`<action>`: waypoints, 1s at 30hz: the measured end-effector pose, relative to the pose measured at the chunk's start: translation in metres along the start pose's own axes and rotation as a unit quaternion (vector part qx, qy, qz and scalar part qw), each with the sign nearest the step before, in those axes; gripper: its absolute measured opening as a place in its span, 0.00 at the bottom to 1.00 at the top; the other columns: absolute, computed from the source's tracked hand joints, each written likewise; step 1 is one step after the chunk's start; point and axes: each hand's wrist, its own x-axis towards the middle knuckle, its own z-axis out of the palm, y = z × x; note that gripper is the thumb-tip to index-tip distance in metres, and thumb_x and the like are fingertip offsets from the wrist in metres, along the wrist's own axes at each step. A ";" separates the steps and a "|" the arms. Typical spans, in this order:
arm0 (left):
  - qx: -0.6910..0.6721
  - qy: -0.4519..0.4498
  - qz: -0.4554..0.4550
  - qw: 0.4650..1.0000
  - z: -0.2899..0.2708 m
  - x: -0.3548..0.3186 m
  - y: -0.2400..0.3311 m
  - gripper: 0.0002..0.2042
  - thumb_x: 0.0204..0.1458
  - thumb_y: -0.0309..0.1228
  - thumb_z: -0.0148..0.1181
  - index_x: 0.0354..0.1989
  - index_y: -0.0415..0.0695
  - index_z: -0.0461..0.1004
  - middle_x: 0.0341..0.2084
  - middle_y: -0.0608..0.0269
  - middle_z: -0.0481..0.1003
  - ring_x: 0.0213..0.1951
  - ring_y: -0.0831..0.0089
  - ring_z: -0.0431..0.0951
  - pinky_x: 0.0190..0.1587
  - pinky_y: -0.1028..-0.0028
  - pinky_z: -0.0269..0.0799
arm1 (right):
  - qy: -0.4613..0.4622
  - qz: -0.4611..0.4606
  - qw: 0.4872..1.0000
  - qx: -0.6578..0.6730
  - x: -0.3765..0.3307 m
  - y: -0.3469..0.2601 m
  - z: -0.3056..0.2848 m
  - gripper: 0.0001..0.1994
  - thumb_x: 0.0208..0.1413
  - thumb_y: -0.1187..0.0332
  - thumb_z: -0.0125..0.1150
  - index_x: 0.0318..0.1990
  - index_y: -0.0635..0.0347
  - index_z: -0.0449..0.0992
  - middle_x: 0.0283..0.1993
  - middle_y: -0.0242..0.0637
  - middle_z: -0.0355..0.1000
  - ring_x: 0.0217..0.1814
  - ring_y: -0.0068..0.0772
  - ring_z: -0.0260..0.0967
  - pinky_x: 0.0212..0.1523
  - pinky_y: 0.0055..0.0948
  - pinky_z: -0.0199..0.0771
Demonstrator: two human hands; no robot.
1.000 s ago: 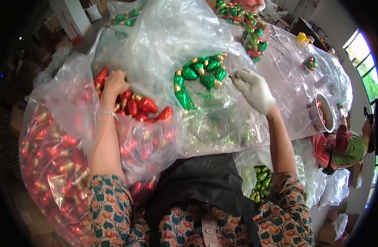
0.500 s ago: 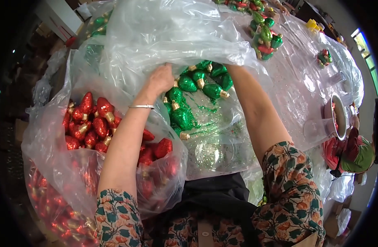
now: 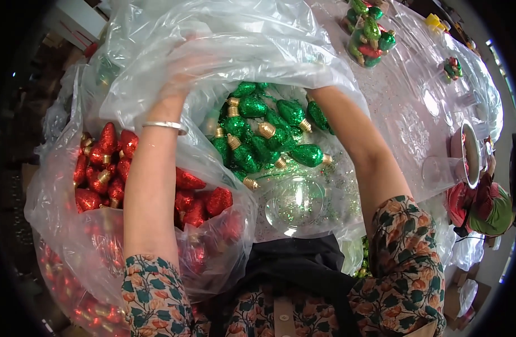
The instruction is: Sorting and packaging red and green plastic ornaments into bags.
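A big clear plastic bag [image 3: 224, 50] lies open in front of me, holding several green glitter bulb ornaments [image 3: 263, 135] with gold caps. My left hand [image 3: 182, 76] reaches up under the bag's upper film and shows only blurred through the plastic; a silver bangle [image 3: 165, 126] sits on its wrist. My right forearm [image 3: 359, 146] runs into the bag from the right. The right hand itself is hidden under the folded plastic near the green bulbs. A clear round plastic shell [image 3: 294, 205] dusted with glitter lies just below the bulbs.
A second clear bag [image 3: 61, 224] of red glitter bulbs [image 3: 109, 163] stands at my left. Packed clear tubs of mixed ornaments [image 3: 370, 33] sit at the far right of the plastic-covered table [image 3: 421, 112]. A white bowl [image 3: 466, 151] and another person [image 3: 485, 205] are at the right edge.
My left hand left the red bulbs and moved right into the green-bulb bag. Both hands have pushed deeper under the plastic, and the view has closed in on the bag.
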 end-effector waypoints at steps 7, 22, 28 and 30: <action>-0.199 -0.222 -0.100 0.949 -0.053 -0.028 0.034 0.29 0.40 0.48 0.66 0.51 0.47 0.71 0.44 0.53 0.74 0.47 0.58 0.73 0.49 0.65 0.69 | -0.117 -0.025 0.993 0.016 -0.014 -0.043 0.009 0.30 0.48 0.50 0.61 0.55 0.60 0.71 0.58 0.52 0.67 0.58 0.51 0.65 0.60 0.39 0.62; -0.107 -0.081 -0.037 0.990 -0.023 -0.001 -0.061 0.27 0.49 0.43 0.61 0.57 0.45 0.68 0.53 0.54 0.70 0.57 0.62 0.67 0.61 0.67 0.59 | -0.310 0.114 0.889 0.318 0.003 0.049 0.013 0.27 0.54 0.54 0.58 0.57 0.62 0.68 0.58 0.45 0.68 0.59 0.38 0.65 0.59 0.36 0.63; -0.039 -0.184 -0.110 0.976 -0.043 -0.021 0.047 0.28 0.49 0.48 0.58 0.52 0.40 0.70 0.47 0.48 0.72 0.50 0.58 0.73 0.56 0.61 0.65 | 0.048 -0.037 0.963 0.264 0.014 -0.033 -0.062 0.28 0.58 0.56 0.54 0.63 0.57 0.63 0.69 0.44 0.53 0.70 0.36 0.50 0.67 0.32 0.51; 0.051 -0.114 -0.072 0.990 -0.019 -0.042 0.050 0.31 0.45 0.51 0.62 0.51 0.40 0.71 0.45 0.48 0.73 0.49 0.57 0.73 0.55 0.60 0.65 | 0.074 -0.098 0.992 -0.003 0.021 -0.047 -0.093 0.28 0.56 0.57 0.55 0.64 0.52 0.62 0.70 0.44 0.52 0.70 0.39 0.50 0.68 0.33 0.50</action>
